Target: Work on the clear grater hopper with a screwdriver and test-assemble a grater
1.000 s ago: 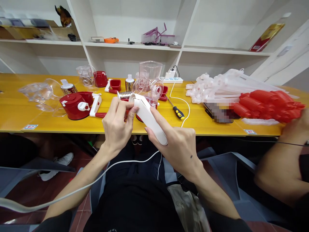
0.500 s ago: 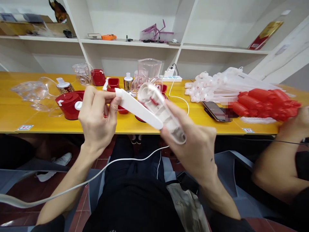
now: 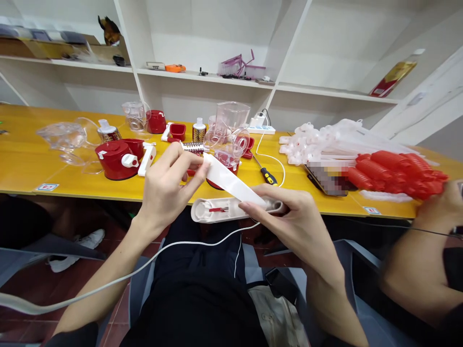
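My left hand (image 3: pixel 170 185) pinches one end of a flat white plastic cover (image 3: pixel 231 179) between thumb and fingers. The cover slants down to the right, and its far end lies over a hollow white plastic housing (image 3: pixel 202 210). Inside the housing a small red part shows. My right hand (image 3: pixel 289 217) is closed around the housing's right end, its thumb near the cover's lower end. Just beyond my hands stand a red base (image 3: pixel 222 163) with a clear plastic body and a metal grater drum (image 3: pixel 193 147).
A red base with a white knob (image 3: pixel 112 159) stands left, near clear plastic parts (image 3: pixel 68 137). A screwdriver (image 3: pixel 268 176) lies by a white cable. Right are bagged white parts (image 3: pixel 307 142), red ribbed parts (image 3: pixel 394 171) and another person's arm (image 3: pixel 412 255). A white cable crosses my lap.
My right hand has turned the housing nearly level and lowered its left end. The cover has shifted right with my left hand. The view has tilted, revealing the screwdriver.
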Demonstrator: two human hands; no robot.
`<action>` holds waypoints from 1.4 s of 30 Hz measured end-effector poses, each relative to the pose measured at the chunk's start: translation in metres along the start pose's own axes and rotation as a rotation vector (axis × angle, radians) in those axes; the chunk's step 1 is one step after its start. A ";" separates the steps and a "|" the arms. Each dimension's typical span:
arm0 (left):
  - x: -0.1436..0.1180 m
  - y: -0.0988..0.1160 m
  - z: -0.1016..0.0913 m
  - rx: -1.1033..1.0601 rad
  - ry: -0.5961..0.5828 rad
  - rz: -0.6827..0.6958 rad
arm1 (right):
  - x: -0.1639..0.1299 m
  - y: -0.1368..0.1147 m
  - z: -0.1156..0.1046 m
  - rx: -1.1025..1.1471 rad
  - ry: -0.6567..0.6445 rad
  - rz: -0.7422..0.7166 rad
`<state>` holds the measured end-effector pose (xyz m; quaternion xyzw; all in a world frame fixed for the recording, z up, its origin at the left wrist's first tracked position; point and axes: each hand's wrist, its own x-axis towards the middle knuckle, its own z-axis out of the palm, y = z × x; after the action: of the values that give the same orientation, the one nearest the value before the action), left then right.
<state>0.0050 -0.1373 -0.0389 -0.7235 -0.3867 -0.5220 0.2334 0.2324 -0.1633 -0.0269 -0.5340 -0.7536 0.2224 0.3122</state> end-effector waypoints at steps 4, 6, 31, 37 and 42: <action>-0.001 0.001 -0.001 -0.138 -0.082 0.064 | -0.008 0.010 -0.022 -0.055 -0.018 0.054; -0.002 -0.001 0.001 -0.207 -0.162 0.047 | -0.013 0.020 -0.039 -0.096 0.025 0.103; -0.062 -0.030 0.110 -0.291 -0.407 -0.673 | 0.100 0.109 0.052 -0.572 0.150 0.379; -0.050 -0.032 0.132 -0.457 -0.433 -0.753 | 0.118 0.107 0.061 -0.626 0.075 0.369; -0.031 -0.029 0.154 -0.434 -0.372 -0.786 | 0.128 0.114 0.067 -0.602 0.083 0.357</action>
<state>0.0652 -0.0162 -0.1233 -0.6357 -0.5481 -0.5010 -0.2109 0.2309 -0.0051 -0.1211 -0.7340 -0.6668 0.0194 0.1276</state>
